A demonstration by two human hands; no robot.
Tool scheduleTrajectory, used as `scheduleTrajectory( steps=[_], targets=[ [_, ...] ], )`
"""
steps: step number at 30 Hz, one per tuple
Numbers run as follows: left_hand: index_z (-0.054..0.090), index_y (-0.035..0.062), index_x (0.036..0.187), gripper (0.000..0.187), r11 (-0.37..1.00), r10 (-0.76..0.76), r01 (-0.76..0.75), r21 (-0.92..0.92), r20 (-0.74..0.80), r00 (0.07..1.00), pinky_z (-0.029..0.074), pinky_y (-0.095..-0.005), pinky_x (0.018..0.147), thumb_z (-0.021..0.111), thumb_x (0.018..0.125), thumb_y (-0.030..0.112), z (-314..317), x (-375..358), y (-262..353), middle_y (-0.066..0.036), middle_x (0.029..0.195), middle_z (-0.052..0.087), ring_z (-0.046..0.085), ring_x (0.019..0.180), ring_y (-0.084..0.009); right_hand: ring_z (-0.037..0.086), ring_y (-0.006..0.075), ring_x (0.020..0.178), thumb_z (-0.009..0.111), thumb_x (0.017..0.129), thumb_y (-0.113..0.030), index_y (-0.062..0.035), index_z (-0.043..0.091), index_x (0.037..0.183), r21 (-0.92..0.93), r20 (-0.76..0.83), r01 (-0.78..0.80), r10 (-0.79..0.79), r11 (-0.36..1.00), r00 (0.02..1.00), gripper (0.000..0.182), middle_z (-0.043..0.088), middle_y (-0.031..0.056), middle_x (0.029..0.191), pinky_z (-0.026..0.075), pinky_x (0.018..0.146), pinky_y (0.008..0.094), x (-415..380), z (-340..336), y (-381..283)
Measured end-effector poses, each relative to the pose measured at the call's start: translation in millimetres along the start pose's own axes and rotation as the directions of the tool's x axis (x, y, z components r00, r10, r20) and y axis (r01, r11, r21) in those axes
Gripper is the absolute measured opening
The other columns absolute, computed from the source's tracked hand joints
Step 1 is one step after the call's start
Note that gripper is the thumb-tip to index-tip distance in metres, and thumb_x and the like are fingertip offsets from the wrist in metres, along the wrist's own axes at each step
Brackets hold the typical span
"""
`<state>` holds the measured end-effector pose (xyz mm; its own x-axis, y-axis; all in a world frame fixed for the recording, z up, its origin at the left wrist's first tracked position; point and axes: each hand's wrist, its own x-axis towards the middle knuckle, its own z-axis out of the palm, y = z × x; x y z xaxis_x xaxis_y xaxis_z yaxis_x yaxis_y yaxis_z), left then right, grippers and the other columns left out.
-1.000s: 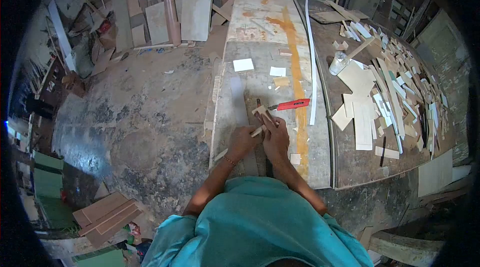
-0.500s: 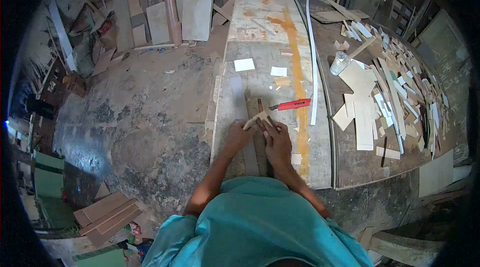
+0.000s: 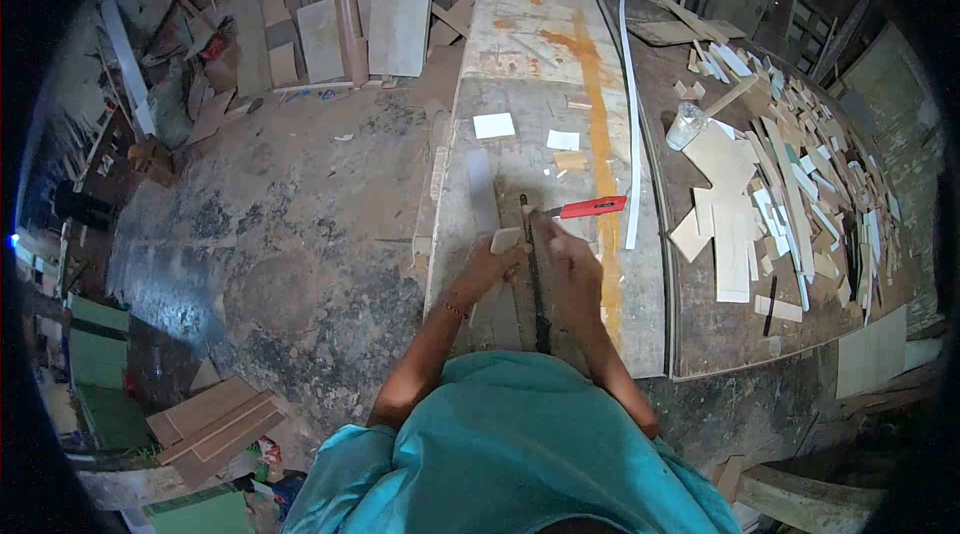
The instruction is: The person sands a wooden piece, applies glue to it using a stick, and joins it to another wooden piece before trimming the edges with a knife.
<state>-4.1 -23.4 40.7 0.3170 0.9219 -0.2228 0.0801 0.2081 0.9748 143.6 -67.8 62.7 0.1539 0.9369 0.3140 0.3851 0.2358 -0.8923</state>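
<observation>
The left hand (image 3: 487, 269) grips a small pale wood block (image 3: 506, 239) at its fingertips, just above a long dark strip (image 3: 536, 284) running lengthwise on the worktop (image 3: 520, 134). The right hand (image 3: 572, 269) is blurred beside the strip; whether it grasps anything cannot be told. Just beyond the hands lies a red-handled knife (image 3: 588, 207), its blade hard to make out.

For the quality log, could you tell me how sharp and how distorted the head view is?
Head view: strong fisheye bend with black corners; dim, bluish light; right hand motion-blurred, left hand and red knife fairly sharp.
</observation>
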Motion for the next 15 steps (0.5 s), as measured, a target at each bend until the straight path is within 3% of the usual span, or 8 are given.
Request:
scheduleTrajectory(
  steps=[3,4,7,8,10,11,13,15],
  targets=[
    [0.062,0.0012,0.084,0.024,0.961,0.142,-0.123,0.249,-0.062,0.988,0.045,-0.0301,0.054,0.063,0.077,0.024,7,-4,-2,-0.006,0.067,0.061,0.056,0.059,-0.0126,0.055,0.0315,0.087,0.052,0.084,-0.027,-0.0142,0.056,0.112,-0.328,0.010,0.003,0.001,0.945,1.000,0.031,0.055,0.0153,0.095,0.044,0.077,0.0361,-4,17,-19],
    [0.063,0.0005,0.087,0.026,0.921,0.210,-0.174,0.348,-0.069,0.975,0.046,-0.0318,0.056,0.063,0.077,0.024,8,-6,-2,-0.008,0.069,0.062,0.057,0.061,-0.0137,0.055,0.0305,0.081,0.052,0.084,-0.025,-0.0185,0.057,0.112,-0.346,-0.019,0.018,-0.026,0.938,0.999,0.028,0.052,0.0144,0.091,0.045,0.072,0.0379,1,20,-15],
    [0.063,0.0003,0.090,0.027,0.842,0.227,-0.198,0.502,0.003,0.974,0.046,-0.0355,0.060,0.062,0.076,0.023,8,-7,-7,-0.013,0.073,0.064,0.059,0.065,-0.0173,0.054,0.0301,0.085,0.052,0.085,-0.025,-0.0172,0.056,0.113,-0.319,0.036,-0.043,0.058,0.947,0.998,0.029,0.052,0.0145,0.095,0.045,0.070,0.0385,9,19,-11],
    [0.063,0.0005,0.090,0.027,0.889,0.217,-0.170,0.424,-0.064,0.974,0.046,-0.0356,0.060,0.062,0.076,0.024,7,-9,-5,-0.013,0.072,0.063,0.060,0.065,-0.0181,0.054,0.0306,0.087,0.052,0.085,-0.024,-0.0167,0.056,0.113,-0.331,0.067,-0.080,0.108,0.940,0.992,0.029,0.051,0.0148,0.096,0.045,0.071,0.0386,8,17,-19],
    [0.063,0.0010,0.091,0.028,0.960,0.184,-0.136,0.243,-0.190,0.964,0.046,-0.0357,0.061,0.061,0.076,0.025,6,-13,4,-0.013,0.070,0.063,0.060,0.065,-0.0198,0.054,0.0315,0.088,0.052,0.085,-0.022,-0.0155,0.055,0.114,-0.310,0.070,0.078,-0.059,0.947,0.996,0.030,0.051,0.0161,0.097,0.045,0.073,0.0384,-7,19,-18],
    [0.063,0.0004,0.090,0.028,0.934,0.239,-0.173,0.312,-0.188,0.953,0.047,-0.0353,0.059,0.061,0.076,0.024,3,-8,-5,-0.012,0.069,0.063,0.060,0.063,-0.0201,0.054,0.0319,0.089,0.051,0.085,-0.022,-0.0149,0.055,0.114,-0.298,0.075,0.142,-0.125,0.944,0.989,0.030,0.051,0.0167,0.097,0.045,0.074,0.0382,-13,20,-17],
    [0.063,-0.0007,0.088,0.028,0.865,0.338,-0.234,0.444,-0.169,0.926,0.047,-0.0346,0.057,0.060,0.075,0.024,-2,3,-12,-0.011,0.068,0.062,0.060,0.060,-0.0208,0.053,0.0322,0.091,0.053,0.084,-0.021,-0.0134,0.055,0.114,-0.256,0.089,0.102,-0.082,0.961,0.993,0.031,0.051,0.0178,0.099,0.044,0.076,0.0384,-8,18,-20],
    [0.062,-0.0029,0.085,0.030,0.918,0.125,-0.061,0.392,-0.139,0.982,0.047,-0.0333,0.053,0.060,0.076,0.025,5,-11,6,-0.011,0.065,0.061,0.059,0.056,-0.0194,0.052,0.0326,0.093,0.053,0.083,-0.019,-0.0119,0.054,0.115,-0.237,0.085,0.083,-0.065,0.968,0.994,0.032,0.051,0.0185,0.102,0.044,0.078,0.0387,-6,18,-20]
  ],
)
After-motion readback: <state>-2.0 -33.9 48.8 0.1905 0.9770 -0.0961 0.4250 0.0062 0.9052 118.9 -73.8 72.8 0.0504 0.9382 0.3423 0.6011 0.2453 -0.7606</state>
